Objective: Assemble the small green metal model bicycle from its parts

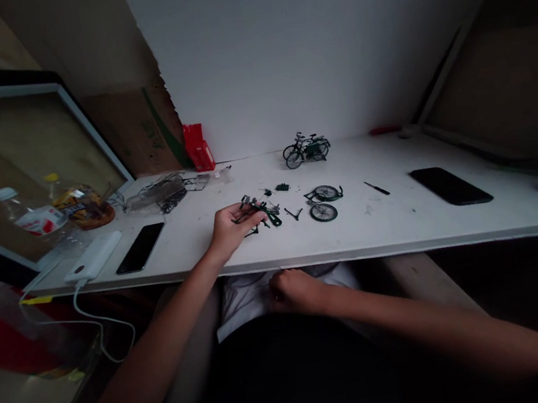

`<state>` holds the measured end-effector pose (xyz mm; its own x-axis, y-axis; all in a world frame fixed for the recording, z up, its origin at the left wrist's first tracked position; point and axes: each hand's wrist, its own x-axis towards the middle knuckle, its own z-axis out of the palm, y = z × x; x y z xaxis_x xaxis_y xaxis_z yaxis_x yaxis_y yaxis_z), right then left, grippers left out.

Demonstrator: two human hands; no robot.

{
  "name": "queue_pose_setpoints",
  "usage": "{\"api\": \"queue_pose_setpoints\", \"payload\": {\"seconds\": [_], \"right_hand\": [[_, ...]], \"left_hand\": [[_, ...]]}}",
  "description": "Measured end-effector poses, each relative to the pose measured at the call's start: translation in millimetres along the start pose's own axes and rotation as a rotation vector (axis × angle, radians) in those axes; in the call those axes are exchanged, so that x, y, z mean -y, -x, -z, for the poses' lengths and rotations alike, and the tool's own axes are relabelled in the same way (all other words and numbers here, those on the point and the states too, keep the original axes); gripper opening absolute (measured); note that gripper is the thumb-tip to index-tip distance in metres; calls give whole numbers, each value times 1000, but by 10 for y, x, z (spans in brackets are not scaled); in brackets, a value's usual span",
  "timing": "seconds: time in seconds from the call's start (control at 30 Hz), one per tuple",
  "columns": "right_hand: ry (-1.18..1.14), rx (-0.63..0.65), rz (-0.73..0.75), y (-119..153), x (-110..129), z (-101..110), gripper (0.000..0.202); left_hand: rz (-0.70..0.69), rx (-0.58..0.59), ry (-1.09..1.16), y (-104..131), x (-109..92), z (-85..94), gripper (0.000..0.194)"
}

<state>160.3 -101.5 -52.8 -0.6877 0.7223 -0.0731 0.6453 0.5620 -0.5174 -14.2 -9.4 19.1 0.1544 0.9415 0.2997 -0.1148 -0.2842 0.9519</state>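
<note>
My left hand (233, 229) is over the white table (195, 249), its fingers closed on a dark green toy bicycle part (271, 214). Below the table's front edge, near my lap, my right hand (296, 289) is curled closed; what it holds, if anything, is hidden. Right of my left hand lie a small V-shaped part (294, 214), a loose wheel (324, 212) and another wheel with a green fender (326, 193). A small green block (282, 187) sits behind them. Farther back stands an assembled toy bicycle (306, 149).
A thin screwdriver (377, 188) and a black phone (451, 186) lie at right. At left are another phone (141, 248), a white power bank (93, 256) with a cable, two bottles (42, 220), plastic wrapping (157, 196) and a red box (198, 148).
</note>
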Motion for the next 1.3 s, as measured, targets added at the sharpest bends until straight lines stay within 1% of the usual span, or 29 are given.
{"api": "queue_pose_setpoints", "payload": {"seconds": [0.07, 0.13, 0.17, 0.23, 0.3, 0.37, 0.4, 0.47, 0.53, 0.7, 0.83, 1.07, 1.17, 1.3], "right_hand": [[-44, -54, 7, 82, 181, 148, 12], [-161, -94, 56, 159, 347, 345, 13], [-207, -133, 83, 197, 411, 464, 13], [-274, -258, 128, 272, 482, 736, 11], [-317, -373, 206, 338, 473, 1014, 10], [-268, -529, 224, 380, 398, 1247, 6], [-226, -594, 221, 388, 346, 1333, 5], [-155, -678, 221, 380, 232, 1436, 6], [-119, -723, 230, 347, 128, 1458, 7], [-2, -784, 278, 269, -14, 1379, 2], [133, -763, 321, 276, -13, 1371, 1], [342, -763, 385, 303, 4, 1426, 6], [335, -739, 389, 305, 7, 1432, 8], [279, -694, 336, 311, 23, 1430, 8]], "left_hand": [[-43, -11, -47, 11, -55, -9, 47], [-91, -9, -131, 32, -98, -25, 43], [-121, -4, -181, 46, -119, -33, 41], [-184, 7, -280, 78, -169, -45, 36], [-253, 28, -369, 110, -244, -48, 32], [-321, 70, -445, 137, -339, -43, 26], [-347, 90, -476, 148, -387, -41, 24], [-386, 93, -522, 166, -466, -40, 20], [-424, 85, -556, 180, -507, -52, 19], [-547, 100, -629, 226, -506, -119, 14], [-591, 168, -637, 258, -512, -149, 9], [-644, 210, -670, 260, -516, -134, 9], [-672, 203, -701, 270, -524, -138, 9], [-695, 178, -723, 285, -535, -146, 12]]}}
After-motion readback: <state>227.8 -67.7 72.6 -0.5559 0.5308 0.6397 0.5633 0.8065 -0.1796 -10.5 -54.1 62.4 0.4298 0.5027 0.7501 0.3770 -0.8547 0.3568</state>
